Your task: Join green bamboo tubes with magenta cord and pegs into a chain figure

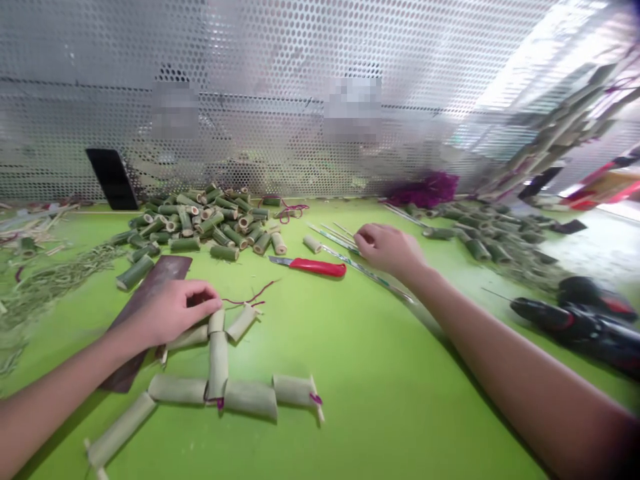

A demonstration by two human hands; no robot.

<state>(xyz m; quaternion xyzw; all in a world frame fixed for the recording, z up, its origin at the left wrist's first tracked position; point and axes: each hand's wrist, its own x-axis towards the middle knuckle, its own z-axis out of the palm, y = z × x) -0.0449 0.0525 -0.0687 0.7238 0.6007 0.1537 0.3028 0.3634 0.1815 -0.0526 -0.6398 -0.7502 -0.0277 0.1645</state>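
A jointed figure of short bamboo tubes (250, 397), strung together with purple string, lies flat on the green table. My left hand (183, 310) is closed in a pinch at the figure's top tube (217, 321). From its fingertips runs a loose dark purple string (260, 292). Farther right, my right hand (393, 250) rests low over several thin sticks (340, 241), fingers curled down; its fingertips are hidden, so what they grip does not show. Between the hands lies a red-handled knife (317, 267), blade out and pointing left. One small bamboo tube (313, 244) sits beside the sticks.
Cut green bamboo pieces (200, 220) are piled at the back. A dark flat bar (150, 293) lies under my left wrist. Black power drill (575, 323) at right, with its bit pointing left. A phone (113, 179) leans against the perforated metal wall (280, 133); purple string bundle (425, 190) behind.
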